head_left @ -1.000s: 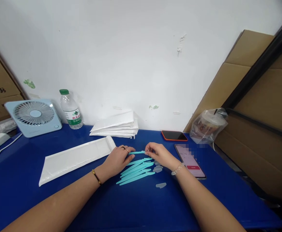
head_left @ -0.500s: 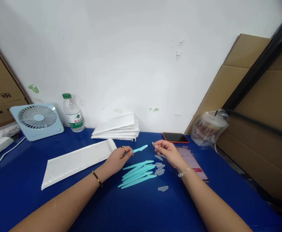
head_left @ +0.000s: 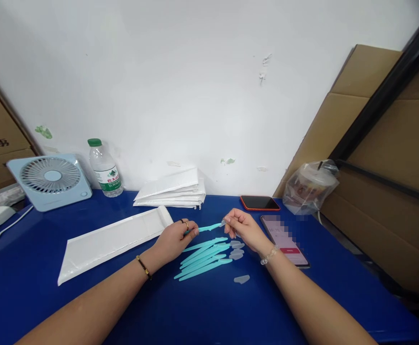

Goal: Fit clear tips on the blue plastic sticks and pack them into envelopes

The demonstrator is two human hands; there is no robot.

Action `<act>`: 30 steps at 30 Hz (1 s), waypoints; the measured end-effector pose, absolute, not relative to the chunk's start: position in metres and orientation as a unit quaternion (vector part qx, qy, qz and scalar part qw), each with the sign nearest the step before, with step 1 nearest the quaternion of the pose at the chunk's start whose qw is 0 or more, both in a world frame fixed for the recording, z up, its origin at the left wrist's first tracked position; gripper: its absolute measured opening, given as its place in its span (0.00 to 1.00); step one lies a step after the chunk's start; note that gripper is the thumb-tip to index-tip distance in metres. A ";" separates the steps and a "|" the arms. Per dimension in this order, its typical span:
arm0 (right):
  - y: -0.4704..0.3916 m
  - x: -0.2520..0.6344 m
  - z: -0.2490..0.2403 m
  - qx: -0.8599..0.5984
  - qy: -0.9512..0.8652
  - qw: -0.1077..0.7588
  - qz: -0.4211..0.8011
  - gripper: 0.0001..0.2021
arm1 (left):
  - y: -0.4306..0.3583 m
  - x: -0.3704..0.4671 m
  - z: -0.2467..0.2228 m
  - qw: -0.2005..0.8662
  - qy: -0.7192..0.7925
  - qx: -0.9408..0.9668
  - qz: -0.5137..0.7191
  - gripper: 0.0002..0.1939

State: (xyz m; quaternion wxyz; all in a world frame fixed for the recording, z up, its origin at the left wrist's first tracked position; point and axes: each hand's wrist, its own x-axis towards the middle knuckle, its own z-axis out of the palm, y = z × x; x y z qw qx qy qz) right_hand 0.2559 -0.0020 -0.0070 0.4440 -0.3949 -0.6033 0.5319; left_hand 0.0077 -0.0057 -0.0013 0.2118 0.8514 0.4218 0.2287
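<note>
My left hand (head_left: 176,238) is closed on the handle of a turquoise eyebrow razor (head_left: 209,228), whose blade end points right. Pinched in my right hand (head_left: 243,229) is a small translucent blade cap (head_left: 222,223), which meets the tip of that razor; whether it has slid over the blade I cannot tell. Below my hands, several more turquoise eyebrow razors (head_left: 204,261) lie side by side on the blue table. Loose translucent caps (head_left: 236,255) lie by their blade ends, and another cap (head_left: 241,279) rests closer to me.
A white padded envelope (head_left: 112,242) lies left of my hands, with a stack of envelopes (head_left: 169,189) behind. Along the back are a fan (head_left: 53,179), a water bottle (head_left: 106,172), a dark-screened phone (head_left: 260,202) and a bagged drink cup (head_left: 310,187). A lit phone (head_left: 285,242) lies right.
My right hand has moved slightly left and down, bringing the cap to the razor's tip. The two were apart before. My left hand keeps its hold on the razor.
</note>
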 end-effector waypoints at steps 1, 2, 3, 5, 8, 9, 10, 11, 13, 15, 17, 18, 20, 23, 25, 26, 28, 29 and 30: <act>-0.003 0.254 -0.007 -0.395 -0.604 0.438 0.536 0.15 | -0.006 0.008 -0.001 0.212 0.421 0.852 0.229 0.17; -0.004 0.252 -0.007 -0.396 -0.604 0.432 0.540 0.15 | -0.006 0.009 -0.002 0.211 0.419 0.853 0.229 0.17; -0.005 0.250 -0.007 -0.394 -0.604 0.428 0.544 0.16 | -0.007 0.009 -0.002 0.210 0.417 0.854 0.230 0.18; -0.007 0.245 -0.007 -0.390 -0.602 0.425 0.553 0.16 | -0.008 0.011 -0.001 0.209 0.415 0.854 0.236 0.18; -0.010 0.239 -0.008 -0.383 -0.608 0.413 0.559 0.16 | -0.010 0.014 -0.001 0.210 0.412 0.854 0.239 0.18; -0.009 0.239 -0.008 -0.385 -0.617 0.404 0.555 0.15 | -0.009 0.014 -0.002 0.209 0.411 0.855 0.238 0.18; -0.009 0.240 -0.007 -0.391 -0.630 0.397 0.541 0.15 | -0.008 0.013 -0.002 0.205 0.413 0.856 0.236 0.18; -0.007 0.242 -0.007 -0.405 -0.646 0.393 0.514 0.14 | -0.007 0.012 -0.003 0.198 0.416 0.857 0.232 0.18; -0.003 0.253 -0.006 -0.450 -0.685 0.389 0.420 0.13 | -0.003 0.009 -0.006 0.174 0.431 0.858 0.219 0.18; 0.002 0.268 -0.003 -0.497 -0.723 0.372 0.303 0.11 | 0.001 0.006 -0.008 0.143 0.448 0.858 0.208 0.17; 0.004 0.282 -0.001 -0.527 -0.754 0.322 0.225 0.09 | 0.002 0.005 -0.009 0.108 0.462 0.854 0.212 0.15; 0.004 0.288 0.001 -0.535 -0.767 0.291 0.202 0.08 | 0.001 0.005 -0.008 0.095 0.464 0.853 0.218 0.14; 0.002 0.295 0.002 -0.545 -0.787 0.232 0.172 0.06 | -0.003 0.006 -0.006 0.087 0.455 0.859 0.218 0.14; -0.001 0.295 0.000 -0.546 -0.811 0.166 0.130 0.03 | -0.009 0.009 -0.005 0.121 0.425 0.880 0.176 0.13; -0.001 0.290 -0.002 -0.544 -0.821 0.140 0.102 0.02 | -0.011 0.009 -0.006 0.143 0.421 0.883 0.151 0.11; -0.001 0.287 -0.004 -0.543 -0.824 0.133 0.088 0.03 | -0.010 0.009 -0.007 0.152 0.425 0.880 0.145 0.10; 0.000 0.282 -0.005 -0.540 -0.830 0.125 0.058 0.04 | -0.010 0.009 -0.009 0.167 0.440 0.871 0.142 0.10; 0.001 0.280 -0.006 -0.538 -0.833 0.123 0.046 0.04 | -0.009 0.009 -0.009 0.170 0.448 0.866 0.142 0.10; 0.001 0.278 -0.006 -0.535 -0.835 0.123 0.036 0.04 | -0.009 0.009 -0.009 0.170 0.455 0.863 0.142 0.09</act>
